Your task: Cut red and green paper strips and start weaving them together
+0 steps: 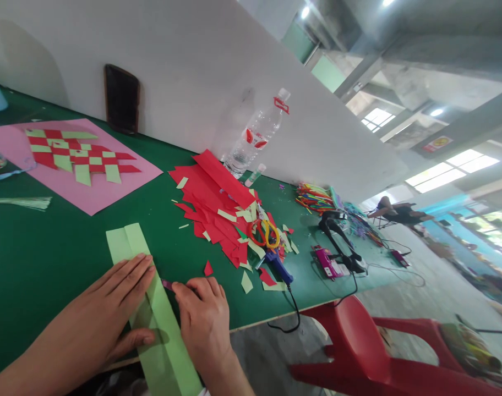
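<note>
A folded strip of light green paper (168, 335) lies on the green table, its near end reaching past the table edge. My left hand (123, 297) rests flat on the paper, fingers stretched out and pressed together, thumb apart. Along the paper's right edge, my right hand (205, 313) is closed around a small purple object (167, 284). Only a short end of that object shows beyond the fingers, so its kind is unclear.
Red paper scraps (218, 220), orange-yellow scissors (264, 233) and a blue glue gun (279, 268) lie to the right. Behind stand a plastic bottle (255, 137) and a phone (121, 99). A woven red-green paper fish (77, 154) lies on pink paper (131, 190). A red chair (358, 341) stands right.
</note>
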